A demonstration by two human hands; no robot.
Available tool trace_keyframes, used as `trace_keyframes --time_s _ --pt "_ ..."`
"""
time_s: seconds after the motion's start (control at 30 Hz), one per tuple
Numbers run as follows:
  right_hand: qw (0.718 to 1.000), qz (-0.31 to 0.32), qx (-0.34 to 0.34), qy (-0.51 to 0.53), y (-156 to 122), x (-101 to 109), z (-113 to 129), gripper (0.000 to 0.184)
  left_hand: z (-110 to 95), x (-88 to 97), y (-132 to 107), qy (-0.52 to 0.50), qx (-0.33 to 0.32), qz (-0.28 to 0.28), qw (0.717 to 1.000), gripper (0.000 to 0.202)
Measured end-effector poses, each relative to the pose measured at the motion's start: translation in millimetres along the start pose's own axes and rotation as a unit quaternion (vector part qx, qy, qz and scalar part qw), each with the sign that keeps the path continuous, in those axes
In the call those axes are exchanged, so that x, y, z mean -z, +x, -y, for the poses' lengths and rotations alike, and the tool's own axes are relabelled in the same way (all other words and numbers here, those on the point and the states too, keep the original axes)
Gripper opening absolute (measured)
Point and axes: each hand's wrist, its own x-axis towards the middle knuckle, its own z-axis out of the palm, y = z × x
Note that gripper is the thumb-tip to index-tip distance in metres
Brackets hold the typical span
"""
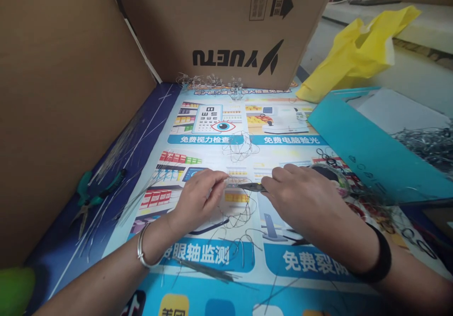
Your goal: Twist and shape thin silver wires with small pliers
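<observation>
My left hand point(202, 197), with a silver bangle at the wrist, pinches a looped thin wire piece point(244, 214) between thumb and fingertips. Closed around the handles of needle-nose pliers point(249, 187) is my right hand point(300, 195), with a black band on its wrist. The pliers' tips point left and meet the wire close to my left fingertips; the exact contact is too fine to tell. A bent wire wreath point(240, 147) lies just beyond. Loose cut wires point(208, 269) are spread nearer to me on the printed sheet.
Teal-handled pliers point(95, 193) lie at left beside long straight wires point(118, 153). A cardboard box point(226, 28) stands at the back, with finished-looking wire pieces point(212, 81) along its base. At right are a turquoise box point(354, 136) holding tangled wire and a yellow bag point(354, 56).
</observation>
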Motion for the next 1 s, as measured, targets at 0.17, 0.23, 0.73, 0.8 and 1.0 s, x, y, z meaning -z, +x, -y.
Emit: trace_keyframes --time_s 0.17,0.23,0.73,0.8,1.0 --pt "1.000 -0.011 0.002 -0.021 0.0 4.2 4.6 0.014 -0.6 0.8 2.7 0.004 -0.003 -0.001 1.000 0.012" --pt "1.000 -0.015 0.003 -0.022 -0.3 4.7 5.3 0.013 -0.4 0.5 3.5 -0.002 -0.010 -0.004 1.000 0.011" --pt "0.999 -0.011 0.000 -0.030 0.3 4.3 6.6 0.013 -1.7 1.8 7.0 -0.051 0.036 0.052 0.997 0.014" --pt "0.999 -0.011 -0.001 -0.030 0.5 5.0 6.7 0.013 -2.5 2.3 7.6 -0.051 0.042 0.061 0.996 0.016" --pt "1.000 -0.009 0.002 -0.030 -0.2 4.0 5.6 0.012 -2.8 2.8 8.5 -0.072 0.052 0.074 0.993 0.018"
